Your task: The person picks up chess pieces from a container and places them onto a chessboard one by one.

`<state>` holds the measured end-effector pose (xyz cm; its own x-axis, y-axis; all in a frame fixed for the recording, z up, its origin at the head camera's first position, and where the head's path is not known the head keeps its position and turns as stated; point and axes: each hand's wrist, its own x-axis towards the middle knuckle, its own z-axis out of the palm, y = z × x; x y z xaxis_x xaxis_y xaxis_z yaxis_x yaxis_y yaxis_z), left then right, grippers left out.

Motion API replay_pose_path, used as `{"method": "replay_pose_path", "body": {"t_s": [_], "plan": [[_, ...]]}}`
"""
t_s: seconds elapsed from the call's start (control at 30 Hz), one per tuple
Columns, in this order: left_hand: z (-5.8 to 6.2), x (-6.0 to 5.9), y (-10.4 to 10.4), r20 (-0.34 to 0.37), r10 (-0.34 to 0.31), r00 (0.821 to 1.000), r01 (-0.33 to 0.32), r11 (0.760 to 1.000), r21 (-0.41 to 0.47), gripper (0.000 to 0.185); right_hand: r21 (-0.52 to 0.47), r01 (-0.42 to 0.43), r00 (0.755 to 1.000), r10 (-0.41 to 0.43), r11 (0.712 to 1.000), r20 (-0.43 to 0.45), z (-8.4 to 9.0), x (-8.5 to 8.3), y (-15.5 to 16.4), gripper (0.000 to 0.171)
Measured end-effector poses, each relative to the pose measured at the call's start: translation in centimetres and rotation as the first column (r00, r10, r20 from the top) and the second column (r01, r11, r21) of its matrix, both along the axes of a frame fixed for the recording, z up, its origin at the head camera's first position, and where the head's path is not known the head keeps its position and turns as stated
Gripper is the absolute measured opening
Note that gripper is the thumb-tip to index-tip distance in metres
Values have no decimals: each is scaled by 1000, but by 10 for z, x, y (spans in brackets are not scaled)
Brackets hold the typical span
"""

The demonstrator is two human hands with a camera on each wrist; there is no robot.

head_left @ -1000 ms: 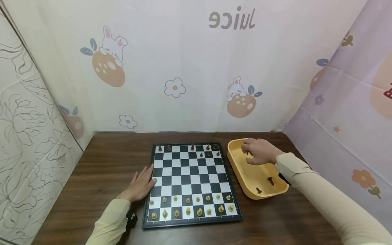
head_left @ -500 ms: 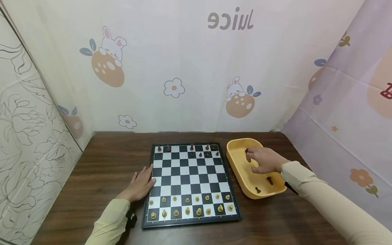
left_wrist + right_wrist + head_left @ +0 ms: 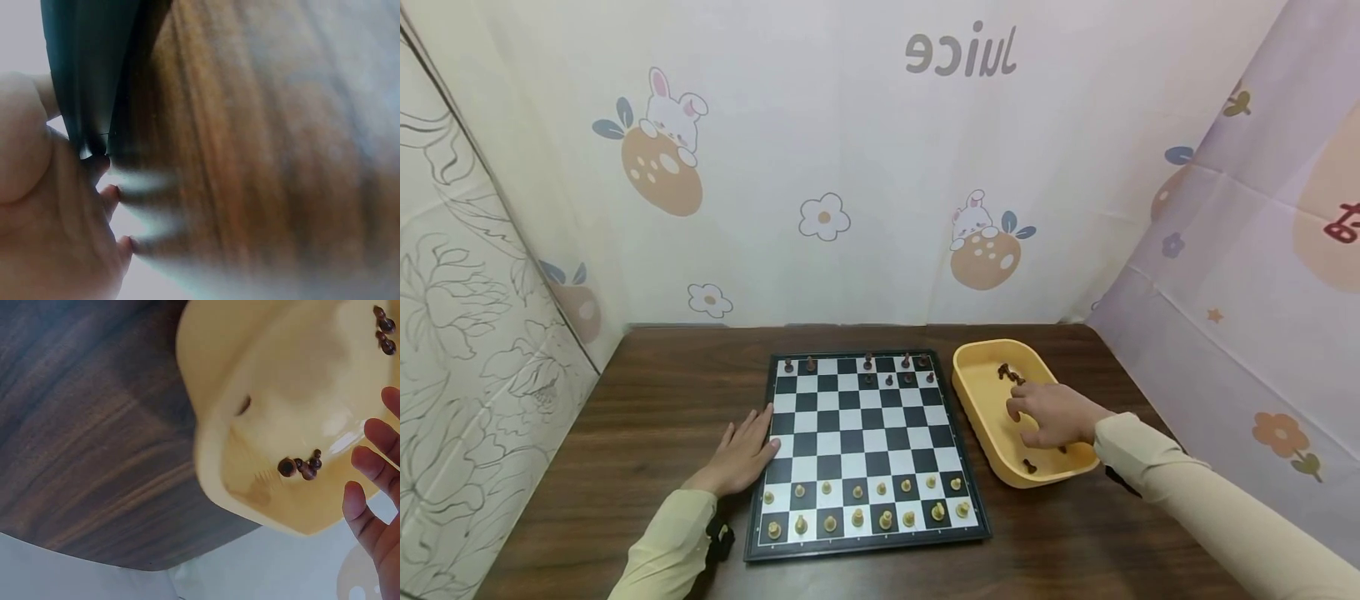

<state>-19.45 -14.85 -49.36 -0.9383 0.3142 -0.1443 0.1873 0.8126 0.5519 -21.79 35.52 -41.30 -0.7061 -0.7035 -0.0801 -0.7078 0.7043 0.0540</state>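
Two hands show in the head view: the left hand (image 3: pixel 741 454) lies flat on the wooden table (image 3: pixel 647 433), fingers straight and gripping nothing, its fingertips touching the left edge of the chessboard (image 3: pixel 865 454). The right hand (image 3: pixel 1051 414) hovers inside the yellow tray (image 3: pixel 981 392), which stands just beside the board's right edge; its fingers are loosely spread and downturned, and I cannot see any piece held in them. Dark chess pieces (image 3: pixel 1009 373) lie at the tray's far end, and another dark pawn (image 3: pixel 1028 466) lies near its close corner. Light pieces (image 3: pixel 865 504) fill the two near rows of the board, while a few dark pieces (image 3: pixel 895 371) stand along the far rows. From the left wrist, the left hand (image 3: pixel 44 206) rests against the dark edge of the chessboard (image 3: pixel 87 75), the table (image 3: pixel 269 144) blurred beyond it. From the right wrist, the fingers (image 3: pixel 369 512) of the right hand are spread and bare over the tray (image 3: pixel 250 375), with a fallen dark piece (image 3: pixel 300 467) just beside them on the tray floor and two more (image 3: pixel 382 328) farther off.
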Motion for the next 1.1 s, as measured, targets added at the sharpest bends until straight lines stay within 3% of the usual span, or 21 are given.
{"method": "replay_pose_path", "body": {"t_s": [0.37,0.73,1.1], "plan": [[-1,0,0,1,8,1000,-8,1000,1,63,-31,-12,999,13,999,37,-11,7,2,18],[-2,0,-1,-2,9,1000,-9,1000,9,63,9,9,998,-10,1000,69,-12,12,-1,19],[0,1,-1,-6,3,1000,-3,1000,21,63,26,35,996,-37,999,87,-25,17,-2,27]]}}
